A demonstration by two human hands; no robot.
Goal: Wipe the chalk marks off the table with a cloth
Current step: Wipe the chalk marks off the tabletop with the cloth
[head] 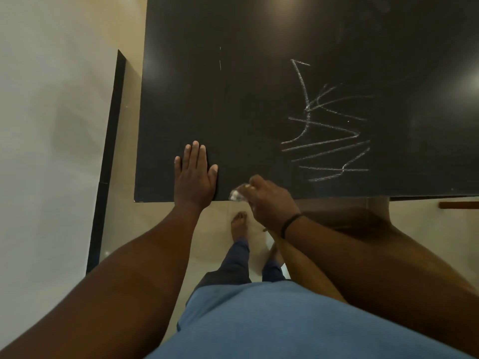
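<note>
A person is standing at the near edge of a dark table (233,104). The right hand (269,200) is gripping a small pale crumpled cloth (237,194), fingers curled around it, at that edge. The chalk marks (326,130) are lying farther in and to the right, nearer this hand. The left hand (194,174) is resting flat, fingers straight and spread slightly.

Left hand (194,172) lies flat on the dark matte table (233,99); right hand (269,200) grips what seems a crumpled pale cloth (237,194) near white chalk scribbles (326,133).
</note>
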